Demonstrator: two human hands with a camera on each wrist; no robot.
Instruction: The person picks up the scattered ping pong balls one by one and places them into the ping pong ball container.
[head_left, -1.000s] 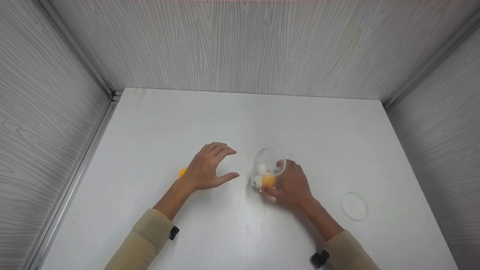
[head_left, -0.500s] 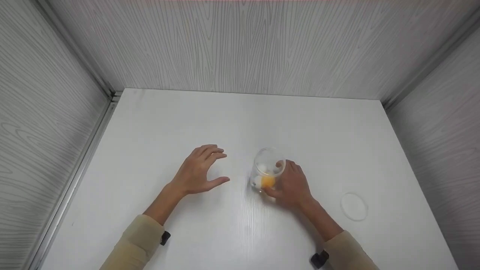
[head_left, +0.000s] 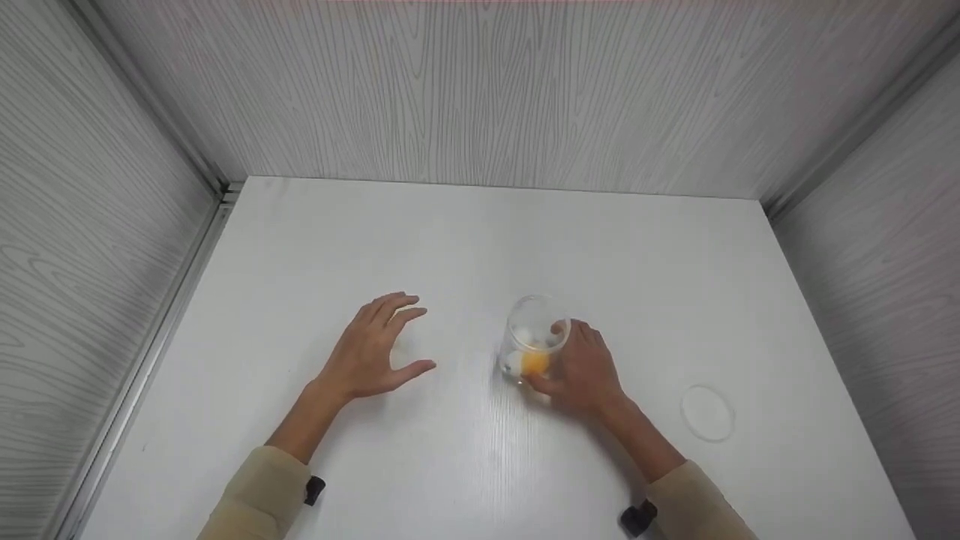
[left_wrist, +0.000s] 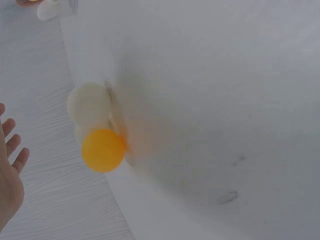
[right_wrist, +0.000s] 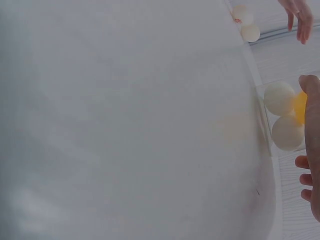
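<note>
Above the white bench (head_left: 450, 240), the left hand (head_left: 369, 349) is held wide, thumb apart from fingers. By the right hand (head_left: 585, 367), an upright clear container (head_left: 529, 342) is gripped near mid-bench. To its right, a clear ring (head_left: 733, 414) is laid. Inside the container, an orange ball (head_left: 535, 363) and white balls (right_wrist: 279, 98) are seen; near the left hand, a second orange ball (left_wrist: 103, 150) and pale balls (left_wrist: 90, 104) are shown.

I count one jar (head_left: 516, 342), one ring (head_left: 710, 440), two orange balls (left_wrist: 103, 150), four-plus white balls (left_wrist: 90, 103).

Head cam faces fwd/down; 2 wrist cams skim tbl (head_left: 465, 240) up close; all 3 share hands (head_left: 364, 349) (head_left: 589, 367).
</note>
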